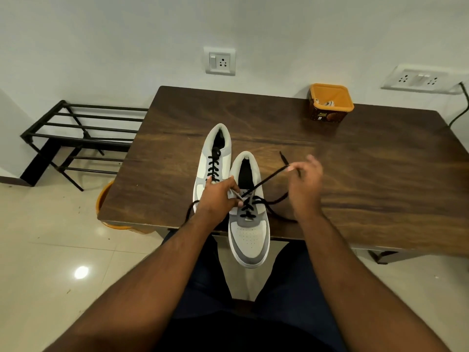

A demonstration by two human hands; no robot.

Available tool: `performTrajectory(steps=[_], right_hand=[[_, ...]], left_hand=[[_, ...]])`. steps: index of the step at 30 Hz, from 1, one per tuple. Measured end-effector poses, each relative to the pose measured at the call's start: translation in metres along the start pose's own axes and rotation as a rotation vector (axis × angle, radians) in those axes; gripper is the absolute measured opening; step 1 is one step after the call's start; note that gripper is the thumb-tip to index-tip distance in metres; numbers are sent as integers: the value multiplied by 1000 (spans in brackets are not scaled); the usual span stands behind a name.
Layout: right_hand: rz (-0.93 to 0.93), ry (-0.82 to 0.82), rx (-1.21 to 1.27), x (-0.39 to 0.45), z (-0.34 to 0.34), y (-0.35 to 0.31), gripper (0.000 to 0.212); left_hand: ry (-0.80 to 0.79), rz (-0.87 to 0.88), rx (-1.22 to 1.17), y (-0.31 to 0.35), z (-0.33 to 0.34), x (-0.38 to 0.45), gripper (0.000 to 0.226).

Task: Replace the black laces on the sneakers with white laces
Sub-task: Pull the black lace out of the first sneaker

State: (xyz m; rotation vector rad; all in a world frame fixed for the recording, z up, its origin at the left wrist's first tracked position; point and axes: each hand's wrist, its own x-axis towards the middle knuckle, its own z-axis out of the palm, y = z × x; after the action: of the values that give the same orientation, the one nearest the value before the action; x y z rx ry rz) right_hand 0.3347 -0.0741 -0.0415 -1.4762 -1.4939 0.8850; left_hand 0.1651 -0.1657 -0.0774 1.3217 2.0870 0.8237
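Two grey and white sneakers stand on a dark wooden table (355,179), toes toward me. The left sneaker (214,158) is fully laced in black. The right sneaker (250,232) hangs over the table's near edge, its black lace (266,180) loosened at the top. My left hand (219,196) holds the right sneaker at its tongue and upper eyelets. My right hand (305,184) pinches one end of the black lace and holds it taut, up and to the right. The lace's other end (279,199) lies loose on the table. White laces (328,104) sit in an orange tub (330,102).
The orange tub stands at the table's far right edge by the wall. A black metal shoe rack (76,138) is on the floor to the left. An orange bucket (104,199) shows under the table's left corner. Wall sockets (219,60) are behind.
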Motion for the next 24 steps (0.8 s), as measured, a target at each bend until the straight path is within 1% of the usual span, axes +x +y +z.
performTrajectory(steps=[1,2,3,4,5,7,9,10,12,13,15,17,19,22,24], right_hand=[[102,87,165,9,-7,0,8],[183,127,281,16,-14,0,9],[231,120,308,20,-18,0,11],[229,73,245,20,-20,-1,13],[178,5,122,17,-19,-1,19],[-12,-170,-150,5,-11,-1,33],[-228,-369,-408,-7,2,-2,32],[-305,-470,-527,-13,10,-3,32],[-364,-617,-683,-25,23,-1,28],[-363,-644,-712,-27,29,0,24],[-359,-613,-692,-30,33,1,14],[-352,-513,-583,-29,32,2,10],[-274,-346,-370,-25,25,-2,10],[-59,-61,68,-13,6,-18,14],[-12,84,188,-3,-9,-21,15]], left_hand=[[7,1,5,2,-1,-1,25],[10,4,7,2,-1,-1,24],[10,3,9,3,0,0,24],[5,0,10,3,0,1,25],[1,4,12,3,1,1,25],[-15,0,13,4,1,2,25],[-16,2,16,3,1,2,26],[-21,-1,22,2,2,3,26],[-41,-18,37,-3,3,4,29],[-51,-22,43,-4,3,5,31],[-42,-14,38,-4,3,4,29],[-16,-21,23,-2,0,2,27],[4,-2,28,-1,-2,1,28],[28,6,25,2,-3,-2,27],[33,15,26,2,-2,-2,26]])
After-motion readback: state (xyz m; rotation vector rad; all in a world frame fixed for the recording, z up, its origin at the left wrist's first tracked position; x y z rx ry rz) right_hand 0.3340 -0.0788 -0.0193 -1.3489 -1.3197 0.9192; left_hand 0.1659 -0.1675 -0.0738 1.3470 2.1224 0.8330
